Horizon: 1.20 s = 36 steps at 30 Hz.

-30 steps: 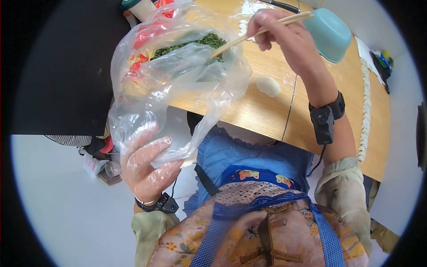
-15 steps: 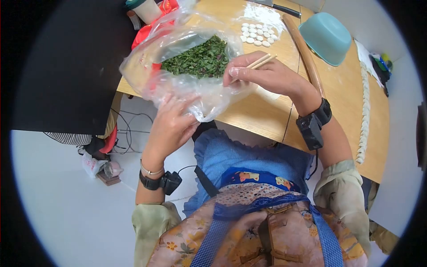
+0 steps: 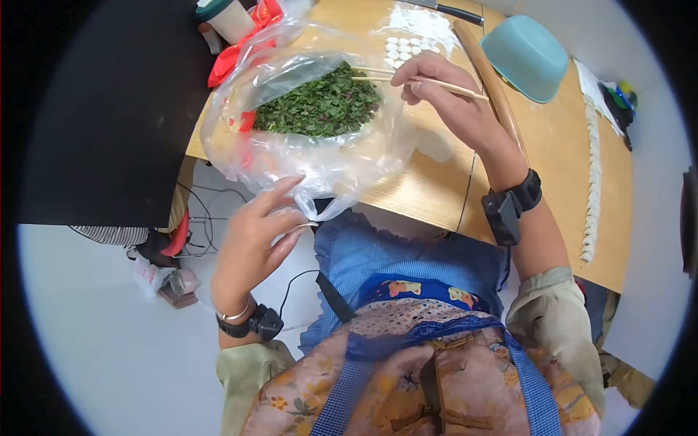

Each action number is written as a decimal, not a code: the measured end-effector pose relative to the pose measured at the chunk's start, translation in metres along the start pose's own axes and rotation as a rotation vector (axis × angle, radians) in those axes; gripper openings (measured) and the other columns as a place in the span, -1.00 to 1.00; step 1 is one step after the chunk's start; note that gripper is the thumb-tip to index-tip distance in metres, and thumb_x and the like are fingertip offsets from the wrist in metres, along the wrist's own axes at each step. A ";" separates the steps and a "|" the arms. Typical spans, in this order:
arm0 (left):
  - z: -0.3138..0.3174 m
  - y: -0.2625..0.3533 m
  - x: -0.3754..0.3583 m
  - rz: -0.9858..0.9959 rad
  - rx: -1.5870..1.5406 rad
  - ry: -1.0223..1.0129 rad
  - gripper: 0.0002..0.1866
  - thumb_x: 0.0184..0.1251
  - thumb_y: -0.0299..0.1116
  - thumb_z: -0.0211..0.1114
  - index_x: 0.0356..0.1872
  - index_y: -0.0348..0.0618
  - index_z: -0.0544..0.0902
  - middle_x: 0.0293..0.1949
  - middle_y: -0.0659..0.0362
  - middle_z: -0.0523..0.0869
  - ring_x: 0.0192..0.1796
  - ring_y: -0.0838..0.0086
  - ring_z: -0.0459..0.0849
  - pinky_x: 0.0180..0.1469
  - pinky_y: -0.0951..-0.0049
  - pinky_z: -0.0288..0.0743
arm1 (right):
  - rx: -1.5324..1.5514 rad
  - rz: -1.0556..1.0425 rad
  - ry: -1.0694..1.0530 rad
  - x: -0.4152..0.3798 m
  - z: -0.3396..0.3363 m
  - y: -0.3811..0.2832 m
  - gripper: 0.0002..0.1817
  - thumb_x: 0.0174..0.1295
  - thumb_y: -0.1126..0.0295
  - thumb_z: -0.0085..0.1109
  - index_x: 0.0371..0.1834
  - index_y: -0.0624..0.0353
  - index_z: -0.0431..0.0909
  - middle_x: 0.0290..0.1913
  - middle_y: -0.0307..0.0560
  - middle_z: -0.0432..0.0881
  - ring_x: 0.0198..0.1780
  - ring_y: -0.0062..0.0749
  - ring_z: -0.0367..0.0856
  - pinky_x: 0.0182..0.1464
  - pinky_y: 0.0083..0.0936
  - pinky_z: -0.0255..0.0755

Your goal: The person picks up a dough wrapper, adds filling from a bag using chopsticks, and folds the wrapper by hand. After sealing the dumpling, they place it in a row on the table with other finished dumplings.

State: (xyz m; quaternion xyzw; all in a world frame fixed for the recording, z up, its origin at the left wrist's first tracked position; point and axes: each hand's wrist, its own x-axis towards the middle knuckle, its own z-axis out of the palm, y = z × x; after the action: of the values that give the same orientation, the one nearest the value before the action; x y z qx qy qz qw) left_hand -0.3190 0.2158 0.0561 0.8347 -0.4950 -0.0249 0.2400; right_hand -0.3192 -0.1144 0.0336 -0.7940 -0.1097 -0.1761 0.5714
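My right hand [image 3: 443,91] grips a pair of chopsticks [image 3: 465,90], their tips at the right edge of the chopped greens [image 3: 320,102]. The dark green pieces fill a clear plastic bag [image 3: 363,163] with its mouth spread wide, lying on the table. My left hand [image 3: 258,236] is beside the near edge of the bag, fingers apart and fingertips close to the plastic. A small pale sliver shows by its thumb tip. Between the bag and my right wrist, a pale round of dough [image 3: 434,145] lies on the wood.
Small dough pieces [image 3: 403,49] sit by scattered flour [image 3: 418,22] on the table [image 3: 552,182]. Beyond are a rolling pin [image 3: 494,83], an upturned teal bowl [image 3: 527,58] and a knife [image 3: 459,12]. A row of dumplings [image 3: 592,182] lines the right side. A lidded cup [image 3: 227,20] stands back left.
My left hand has drawn back from the bag, down and left, its fingers spreading. My right hand has moved up and right, and the chopsticks now lie flatter, tips at the greens.
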 end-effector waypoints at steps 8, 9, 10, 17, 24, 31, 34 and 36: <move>-0.026 0.020 0.011 -0.212 -0.406 0.482 -0.87 0.17 -0.58 0.23 -0.25 -0.37 0.60 -0.19 -0.01 0.69 -0.18 0.41 0.66 -0.09 0.46 0.50 | 0.315 0.127 0.155 0.004 0.012 0.000 -0.75 0.41 0.35 -0.04 -0.13 0.28 0.59 -0.29 -0.17 0.57 -0.27 -0.55 0.58 -0.16 -0.62 0.50; -0.022 0.024 0.023 -0.352 -0.582 0.575 -0.86 0.27 -0.54 0.20 -0.19 -0.37 0.60 -0.23 0.02 0.68 -0.21 0.46 0.64 -0.13 0.51 0.50 | 0.346 0.146 0.186 0.005 0.014 0.008 -0.75 0.43 0.33 -0.05 -0.11 0.28 0.56 -0.29 -0.16 0.58 -0.29 -0.55 0.61 -0.19 -0.64 0.51; -0.018 0.024 0.040 -0.324 -0.782 0.580 -0.80 0.38 -0.52 0.15 -0.06 -0.40 0.59 -0.24 0.07 0.69 -0.23 0.53 0.65 -0.15 0.56 0.54 | 0.377 0.163 0.218 0.006 0.016 0.013 -0.74 0.45 0.31 -0.05 -0.09 0.28 0.54 -0.29 -0.15 0.58 -0.31 -0.54 0.63 -0.21 -0.65 0.52; 0.015 -0.028 0.107 -0.394 -1.422 0.509 -0.66 0.49 -0.40 0.00 0.17 -0.37 0.42 -0.03 -0.03 0.64 -0.03 0.33 0.66 -0.04 0.43 0.57 | 0.494 0.247 0.338 0.007 0.032 0.028 -0.85 0.38 0.44 -0.03 -0.14 0.28 0.49 -0.31 -0.10 0.58 -0.38 -0.53 0.66 -0.35 -0.67 0.51; 0.036 -0.040 0.102 -0.500 -1.799 0.539 -0.61 0.49 -0.32 0.02 0.18 -0.39 0.33 0.16 -0.06 0.50 0.23 0.12 0.50 0.30 0.12 0.38 | 0.580 0.228 0.327 0.006 0.045 0.035 -0.85 0.37 0.44 -0.02 -0.15 0.30 0.49 -0.28 -0.09 0.60 -0.36 -0.52 0.67 -0.34 -0.68 0.53; 0.043 -0.043 0.099 -0.511 -1.814 0.564 -0.66 0.45 -0.32 0.07 0.10 -0.35 0.38 0.08 -0.01 0.53 0.21 0.15 0.51 0.34 0.08 0.33 | 0.568 0.224 0.372 0.006 0.043 0.031 -0.81 0.42 0.42 -0.03 -0.13 0.33 0.50 -0.20 -0.03 0.61 -0.31 -0.44 0.69 -0.26 -0.65 0.59; 0.048 -0.046 0.100 -0.511 -1.811 0.567 -0.59 0.44 -0.33 0.09 0.16 -0.39 0.32 0.16 -0.08 0.48 0.26 0.09 0.46 0.38 0.07 0.28 | 0.578 0.197 0.375 0.005 0.040 0.033 -0.80 0.44 0.41 -0.04 -0.11 0.34 0.49 -0.18 0.00 0.60 -0.30 -0.40 0.70 -0.24 -0.62 0.61; 0.051 -0.049 0.100 -0.502 -1.802 0.577 -0.52 0.43 -0.33 0.09 0.23 -0.44 0.26 0.24 -0.16 0.43 0.32 0.02 0.41 0.43 0.05 0.24 | 0.591 0.181 0.374 0.004 0.037 0.034 -0.80 0.44 0.41 -0.04 -0.10 0.35 0.48 -0.18 0.02 0.60 -0.29 -0.38 0.71 -0.22 -0.60 0.62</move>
State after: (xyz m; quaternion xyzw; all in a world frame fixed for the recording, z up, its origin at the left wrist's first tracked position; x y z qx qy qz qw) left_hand -0.2419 0.1320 0.0098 0.3937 -0.0209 -0.2389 0.8874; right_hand -0.2965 -0.0906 -0.0050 -0.5550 0.0214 -0.2275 0.7998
